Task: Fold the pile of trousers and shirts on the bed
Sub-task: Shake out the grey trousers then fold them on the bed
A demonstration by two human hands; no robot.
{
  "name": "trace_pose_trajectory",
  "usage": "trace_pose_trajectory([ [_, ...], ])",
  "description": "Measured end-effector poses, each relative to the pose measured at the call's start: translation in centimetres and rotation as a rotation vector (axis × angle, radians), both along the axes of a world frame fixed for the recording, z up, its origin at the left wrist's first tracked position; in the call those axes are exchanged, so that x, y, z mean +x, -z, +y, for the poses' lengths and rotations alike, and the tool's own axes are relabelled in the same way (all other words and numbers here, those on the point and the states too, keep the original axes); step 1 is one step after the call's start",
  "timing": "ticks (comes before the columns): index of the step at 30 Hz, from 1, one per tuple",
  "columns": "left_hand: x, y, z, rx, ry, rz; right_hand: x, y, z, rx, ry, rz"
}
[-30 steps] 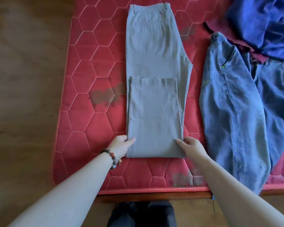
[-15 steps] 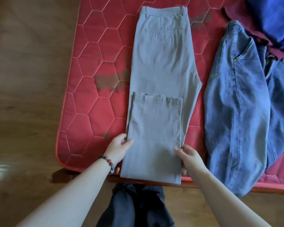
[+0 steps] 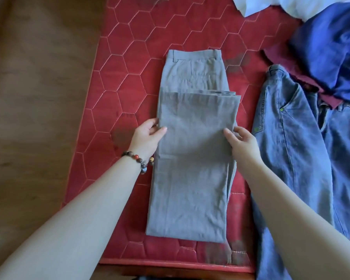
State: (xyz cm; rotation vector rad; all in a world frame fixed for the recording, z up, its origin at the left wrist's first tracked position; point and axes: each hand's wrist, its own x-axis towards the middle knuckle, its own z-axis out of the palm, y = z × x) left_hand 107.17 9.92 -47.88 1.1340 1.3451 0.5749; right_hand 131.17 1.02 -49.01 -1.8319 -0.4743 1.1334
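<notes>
Moved: my hands slid up the grey trousers [image 3: 192, 158] | grip: left hand [image 3: 148, 136] and right hand [image 3: 240, 140] pinch its side edges | blue jeans [image 3: 295, 138] right of grip

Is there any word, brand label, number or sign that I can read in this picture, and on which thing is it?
None can be read.
Blue jeans: two small green marks by the pocket, too small to tell whether they carry text.
Grey trousers, held by the left hand and the right hand: no label shows.
Red mattress: only stitched hexagons.
</notes>
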Motion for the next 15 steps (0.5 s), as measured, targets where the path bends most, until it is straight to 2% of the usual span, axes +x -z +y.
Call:
trace_pose_trajectory([
  [2,1.0,0.9,1.3,-0.027,0.102,0.228,0.4,1.7,1.3,-0.193,-0.033,0.033],
  [4,1.9,1.9,2.1,-0.086,0.143,0.332,0.6,3.3,1.9,-0.292,-0.110,-0.005],
  [8,3.3,3.3,4.3,-0.027,0.073,0.346,0.8,4.3,3.4,-0.281,-0.108,-0.162],
  [12,4.2,3.7,6.1,0.043,-0.031,0.369,0.4,4.3,4.6,-0.254,-0.095,-0.204],
  [15,4.4,3.5,7.8,0.135,-0.100,0.330,0.9,3.4,6.1,-0.119,-0.036,-0.187],
])
